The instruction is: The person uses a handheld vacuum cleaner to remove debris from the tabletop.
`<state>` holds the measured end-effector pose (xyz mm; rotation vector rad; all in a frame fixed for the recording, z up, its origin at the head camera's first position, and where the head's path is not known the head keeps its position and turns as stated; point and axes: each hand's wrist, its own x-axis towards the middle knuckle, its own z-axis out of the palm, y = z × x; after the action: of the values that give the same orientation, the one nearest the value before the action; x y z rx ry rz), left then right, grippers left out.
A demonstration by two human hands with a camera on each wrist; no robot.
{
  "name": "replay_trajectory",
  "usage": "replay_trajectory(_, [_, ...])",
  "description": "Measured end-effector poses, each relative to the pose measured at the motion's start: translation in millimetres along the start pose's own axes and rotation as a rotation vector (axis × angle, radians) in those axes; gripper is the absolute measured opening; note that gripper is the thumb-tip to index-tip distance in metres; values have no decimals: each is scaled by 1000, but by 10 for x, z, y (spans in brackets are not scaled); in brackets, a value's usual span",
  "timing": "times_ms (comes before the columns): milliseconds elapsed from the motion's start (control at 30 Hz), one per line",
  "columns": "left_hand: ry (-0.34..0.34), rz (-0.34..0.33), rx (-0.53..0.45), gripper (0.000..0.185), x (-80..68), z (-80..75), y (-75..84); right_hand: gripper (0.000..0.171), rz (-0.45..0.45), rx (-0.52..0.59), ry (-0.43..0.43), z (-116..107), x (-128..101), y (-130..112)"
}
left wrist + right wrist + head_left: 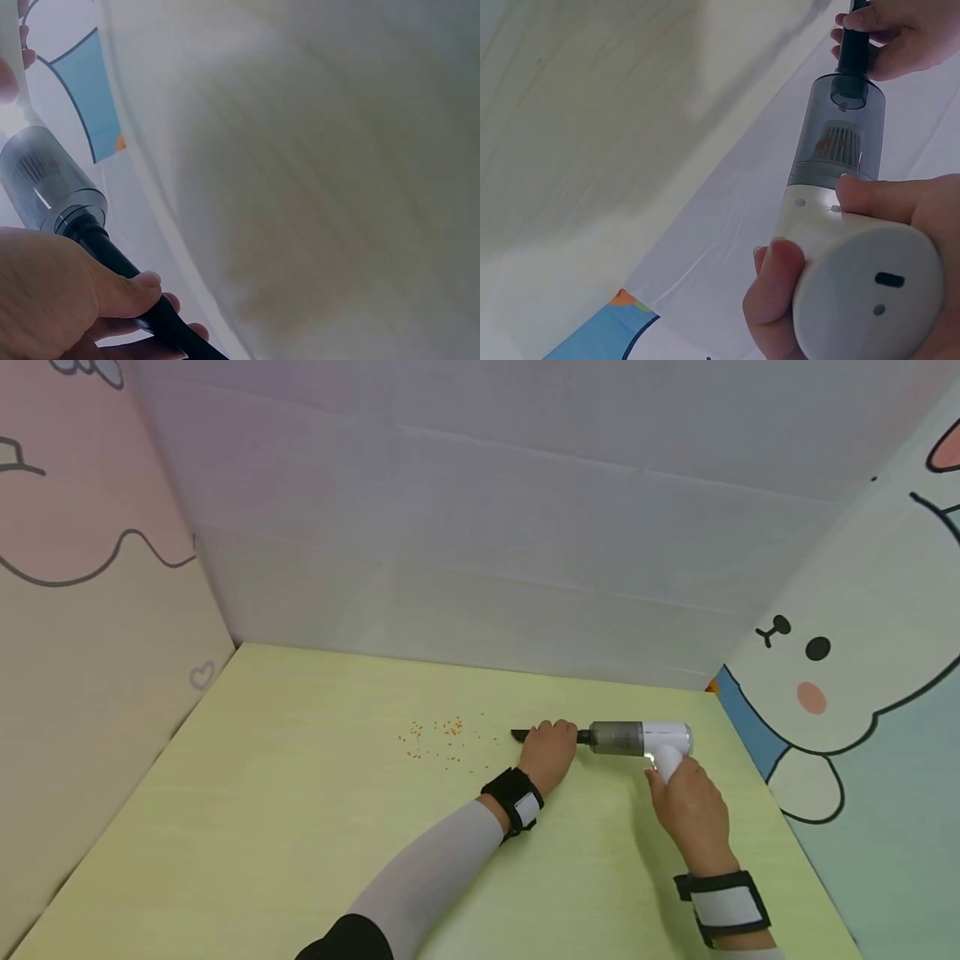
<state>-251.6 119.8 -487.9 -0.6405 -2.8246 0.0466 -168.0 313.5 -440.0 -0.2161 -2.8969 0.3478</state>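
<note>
A white handheld vacuum cleaner (666, 739) with a see-through grey dust cup (617, 738) is held level over the table, its black nozzle (112, 253) pointing left in the head view. My right hand (692, 810) grips the white handle, thumb near the body's top in the right wrist view. My left hand (549, 755) holds the black nozzle, thumb on one side and fingers round the other. Small orange crumbs (453, 727) lie scattered on the table to the left of the nozzle's tip. Some reddish bits show by the filter (838, 144) inside the cup.
The pale yellow table (300, 827) meets a whitish back wall (465, 527). Side panels with cartoon drawings stand at left (97, 660) and right (885, 710). The vacuum's body is near the table's right edge.
</note>
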Motion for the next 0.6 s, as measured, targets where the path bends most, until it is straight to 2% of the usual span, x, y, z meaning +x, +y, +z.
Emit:
replay_trajectory(267, [20,2,15,26,-5,10,10,52,29,10,-41,-17,-1,-8])
replay_trajectory(600, [38,1,17,25,-35,42,2,52,6,11,-41,-19,-10,-11])
